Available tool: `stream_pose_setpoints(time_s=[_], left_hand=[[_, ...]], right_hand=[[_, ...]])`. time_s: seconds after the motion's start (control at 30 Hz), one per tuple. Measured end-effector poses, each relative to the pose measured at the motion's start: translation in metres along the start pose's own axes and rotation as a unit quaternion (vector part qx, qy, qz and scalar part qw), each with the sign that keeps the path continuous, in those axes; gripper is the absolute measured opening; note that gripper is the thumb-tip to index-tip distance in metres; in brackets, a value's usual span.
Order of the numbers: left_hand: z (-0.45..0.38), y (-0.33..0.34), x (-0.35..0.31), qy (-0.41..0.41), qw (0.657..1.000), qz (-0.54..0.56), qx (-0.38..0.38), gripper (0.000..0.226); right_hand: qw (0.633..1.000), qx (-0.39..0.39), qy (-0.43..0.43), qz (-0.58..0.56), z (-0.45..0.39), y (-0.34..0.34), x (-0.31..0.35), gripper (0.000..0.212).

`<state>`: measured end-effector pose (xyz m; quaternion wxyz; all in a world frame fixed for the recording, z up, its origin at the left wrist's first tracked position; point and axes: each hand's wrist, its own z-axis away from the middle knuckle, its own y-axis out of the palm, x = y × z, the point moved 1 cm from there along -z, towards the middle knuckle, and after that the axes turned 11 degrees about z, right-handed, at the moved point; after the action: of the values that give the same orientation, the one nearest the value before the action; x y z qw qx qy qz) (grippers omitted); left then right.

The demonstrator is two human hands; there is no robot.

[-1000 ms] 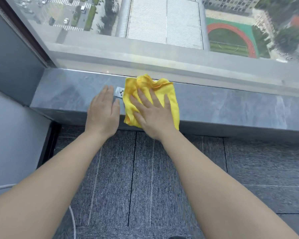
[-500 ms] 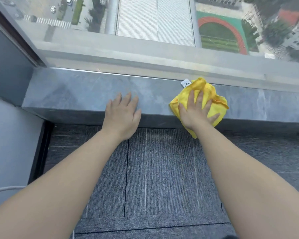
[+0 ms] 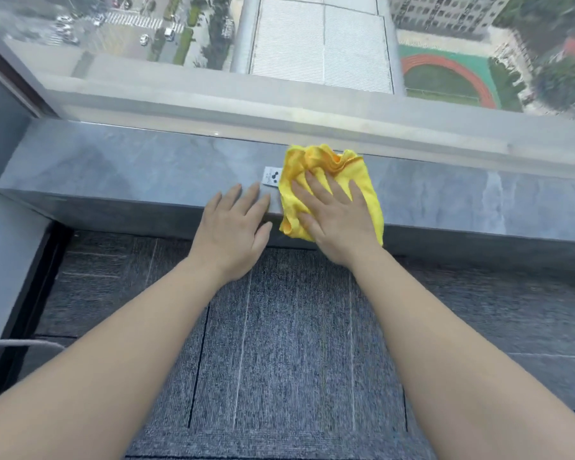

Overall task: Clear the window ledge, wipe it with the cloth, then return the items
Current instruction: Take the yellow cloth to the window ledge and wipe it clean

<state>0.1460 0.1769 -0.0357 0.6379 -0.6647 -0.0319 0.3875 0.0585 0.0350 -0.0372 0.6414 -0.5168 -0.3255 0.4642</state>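
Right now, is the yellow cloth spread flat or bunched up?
Bunched. The yellow cloth is crumpled in folds along its far edge, pressed onto the ledge under the flat right hand; its near edge overhangs the front.

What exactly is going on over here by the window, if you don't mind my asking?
A person is wiping the grey stone window ledge with a yellow cloth. The right hand presses flat on the cloth, fingers spread, while the left hand rests palm-down on the ledge's front edge just beside it. A small white tag pokes out from the cloth's left side. No other items are on the visible stretch of ledge, so returning them is not yet done.
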Motion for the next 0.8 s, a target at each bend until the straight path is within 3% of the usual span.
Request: stream_pose_setpoints(time_s=[0.23,0.5,0.6,0.73,0.8], left_hand=[[-0.014,0.019,-0.036,-0.001,1.000,-0.025,0.012,0.082],[-0.013,0.034,-0.045,-0.026,0.998,-0.040,0.031,0.067],[-0.013,0.031,-0.046,-0.017,1.000,-0.019,0.015,0.078],[-0.010,0.020,-0.043,-0.067,0.989,0.126,-0.036,0.058],[-0.007,0.016,-0.038,-0.085,0.988,0.119,-0.055,0.060]], right_hand=[[0.984,0.043,0.172,-0.028,0.037,0.014,-0.086,0.058],[0.944,0.074,0.302,-0.114,-0.005,0.002,-0.067,0.057],[0.973,0.042,0.210,-0.087,-0.015,0.000,-0.039,0.055],[1.000,-0.021,-0.010,-0.017,0.003,0.006,-0.035,0.050],[0.997,-0.027,-0.065,-0.006,0.017,0.009,-0.054,0.049]])
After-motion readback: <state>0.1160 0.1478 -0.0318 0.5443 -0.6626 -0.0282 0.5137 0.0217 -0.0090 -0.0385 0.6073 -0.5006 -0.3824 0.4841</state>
